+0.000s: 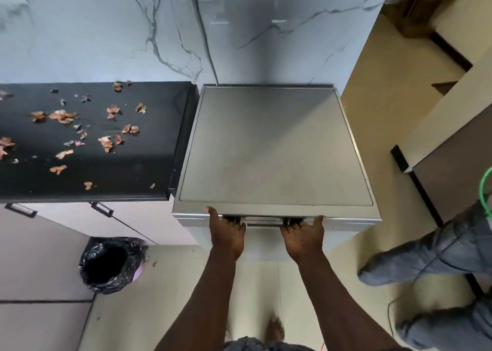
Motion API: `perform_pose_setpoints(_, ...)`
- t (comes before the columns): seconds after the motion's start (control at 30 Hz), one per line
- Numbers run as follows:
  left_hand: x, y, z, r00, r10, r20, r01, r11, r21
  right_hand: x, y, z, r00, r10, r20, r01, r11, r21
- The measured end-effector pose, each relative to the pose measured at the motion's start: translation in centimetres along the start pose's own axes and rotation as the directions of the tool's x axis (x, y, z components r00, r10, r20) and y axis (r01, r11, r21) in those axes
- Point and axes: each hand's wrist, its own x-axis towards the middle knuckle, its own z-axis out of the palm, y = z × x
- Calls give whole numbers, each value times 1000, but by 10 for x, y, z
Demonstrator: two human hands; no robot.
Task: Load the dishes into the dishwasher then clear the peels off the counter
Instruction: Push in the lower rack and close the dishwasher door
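- The dishwasher (277, 148) was seen from above; it was set against the marble wall (279, 44), just beside the right end of the black counter (138, 169).
- The left hand (227, 235) was closed on the left end of the door handle (263, 221) at the top front edge; its fingers were tucked under the recess and its thumb was laid on the top edge.
- The right hand (303, 235) was closed likewise on the right end of the handle; whether the door was ajar could not be told.
- Reddish-brown peels (62, 116) were scattered over the counter, well apart from both hands.
- A bin (111, 264) lined with a black bag was placed on the floor below the counter.
- A cable (205, 44) was run down the wall behind the dishwasher.
- A second person's legs (439, 249) in grey trousers were seen at the right.
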Motion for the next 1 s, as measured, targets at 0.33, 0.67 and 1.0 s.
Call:
perform_pose_setpoints(0.33, 8, 9, -25, 999, 33, 23, -39, 932, 360, 7, -5, -15, 1000, -22, 7, 23, 921, -389)
perform_pose_setpoints(0.67, -2, 59, -37, 709, 506, 491, -355, -345, 869, -17, 29, 27, 779, -407, 476, 301, -424, -854)
perform_pose_setpoints(1.0, 8, 171, 18, 724, 137, 676, -339, -783, 522, 8, 67, 117, 594, -82, 800, 362, -861, -357)
